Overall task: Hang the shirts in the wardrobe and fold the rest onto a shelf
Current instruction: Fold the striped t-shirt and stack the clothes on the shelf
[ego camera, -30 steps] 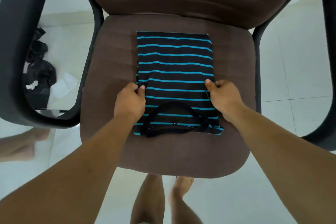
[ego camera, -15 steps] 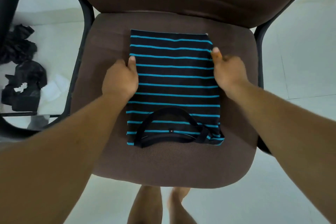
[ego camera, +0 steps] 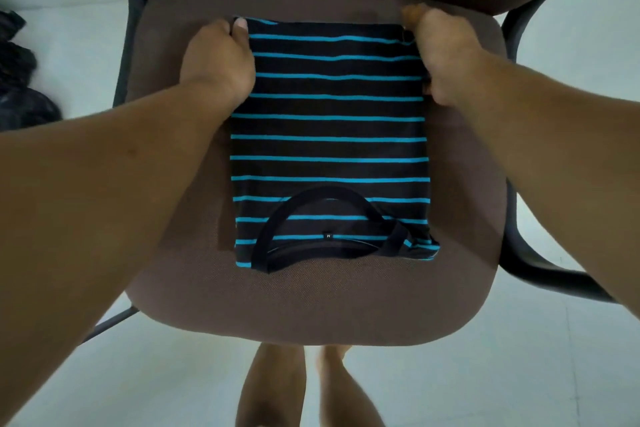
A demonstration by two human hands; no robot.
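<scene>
A black T-shirt with blue stripes (ego camera: 329,135) lies folded into a rectangle on the brown chair seat (ego camera: 304,305), its collar toward me. My left hand (ego camera: 218,59) grips the shirt's far left corner, thumb on top of the cloth. My right hand (ego camera: 443,52) grips the far right corner, fingers curled round the edge. Both hands sit at the far end of the shirt, close to the chair back.
The chair's black armrest frames (ego camera: 540,267) run along both sides. Dark clothes (ego camera: 17,80) lie in a pile on the white tiled floor at the left. My bare legs (ego camera: 277,388) stand in front of the seat.
Both hands have slid along the shirt's side edges from its middle up to the far corners. The camera has moved closer over the chair.
</scene>
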